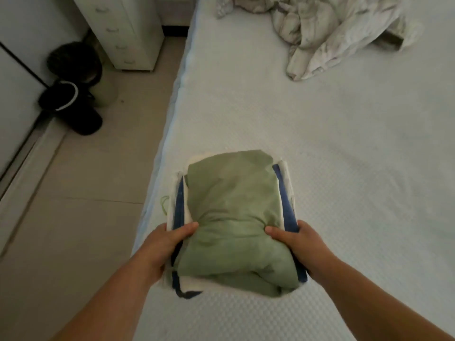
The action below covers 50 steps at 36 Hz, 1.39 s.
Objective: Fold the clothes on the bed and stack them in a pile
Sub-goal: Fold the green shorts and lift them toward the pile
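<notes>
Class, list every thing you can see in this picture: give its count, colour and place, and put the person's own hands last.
green garment: one, folded, top of pile
blue garment: one, in pile beneath the green
white garments: count unclear, in pile
bed: one, white, right
crumpled bedding: one heap, off-white, far end of bed
drawer unit: one, white, on floor
slippers: dark, on floor, left
left hand: grips pile's left side
right hand: grips pile's right side
</notes>
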Each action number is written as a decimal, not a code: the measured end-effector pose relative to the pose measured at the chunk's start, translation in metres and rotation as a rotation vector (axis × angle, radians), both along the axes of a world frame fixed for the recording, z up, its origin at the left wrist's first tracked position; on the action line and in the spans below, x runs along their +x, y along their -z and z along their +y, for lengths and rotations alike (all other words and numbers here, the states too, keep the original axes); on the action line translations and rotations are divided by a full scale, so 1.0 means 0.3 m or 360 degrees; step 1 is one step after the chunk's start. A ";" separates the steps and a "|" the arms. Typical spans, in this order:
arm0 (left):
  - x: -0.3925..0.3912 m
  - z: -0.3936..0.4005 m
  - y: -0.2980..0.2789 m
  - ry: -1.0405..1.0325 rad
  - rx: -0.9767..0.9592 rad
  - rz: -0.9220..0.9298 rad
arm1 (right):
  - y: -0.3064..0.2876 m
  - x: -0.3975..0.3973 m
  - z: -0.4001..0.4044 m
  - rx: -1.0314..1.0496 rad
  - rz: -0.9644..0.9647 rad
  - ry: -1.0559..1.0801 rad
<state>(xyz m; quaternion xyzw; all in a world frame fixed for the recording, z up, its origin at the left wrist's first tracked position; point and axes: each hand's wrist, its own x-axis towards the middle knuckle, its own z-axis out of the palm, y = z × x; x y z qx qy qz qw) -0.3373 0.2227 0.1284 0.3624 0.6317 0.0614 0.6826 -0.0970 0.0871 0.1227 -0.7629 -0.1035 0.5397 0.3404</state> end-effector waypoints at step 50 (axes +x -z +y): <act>0.766 -1.967 -1.091 0.2087 0.0378 -0.0213 | -1.087 -0.228 -2.404 -0.0038 -0.0428 0.1924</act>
